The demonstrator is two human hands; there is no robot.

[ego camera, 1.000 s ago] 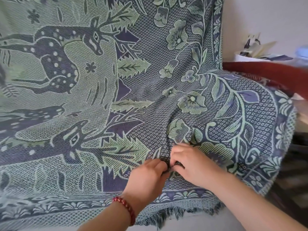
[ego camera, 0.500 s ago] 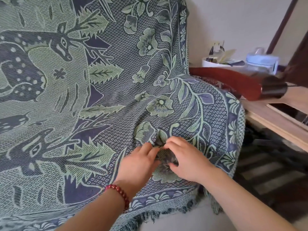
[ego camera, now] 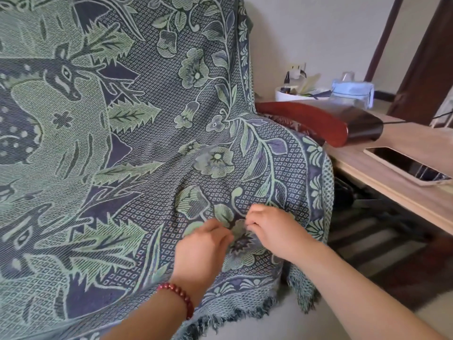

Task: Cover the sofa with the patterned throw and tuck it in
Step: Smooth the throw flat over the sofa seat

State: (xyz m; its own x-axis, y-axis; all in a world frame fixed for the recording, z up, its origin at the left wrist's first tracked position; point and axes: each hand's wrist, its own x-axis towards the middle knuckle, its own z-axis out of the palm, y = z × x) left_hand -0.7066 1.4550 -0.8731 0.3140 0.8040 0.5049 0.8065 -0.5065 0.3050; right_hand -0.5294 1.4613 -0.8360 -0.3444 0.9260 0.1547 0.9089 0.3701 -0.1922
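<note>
As our left hand (ego camera: pixel 203 244) and right hand (ego camera: pixel 272 231) pinch the throw (ego camera: pixel 147 143), we should push slack deep, keeping it smooth.

The throw (ego camera: pixel 147 148) is woven in navy and pale green with deer, leaves and flowers. A dark red beaded bracelet (ego camera: pixel 180 296) is worn; the sofa armrest (ego camera: pixel 306 121) is reddish-brown.

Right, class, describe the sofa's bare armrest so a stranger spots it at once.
Start at the big patterned throw. Follow its right edge toward the pale wooden desk; between them juts the armrest, the only glossy, curved, reddish-brown wood.
</note>
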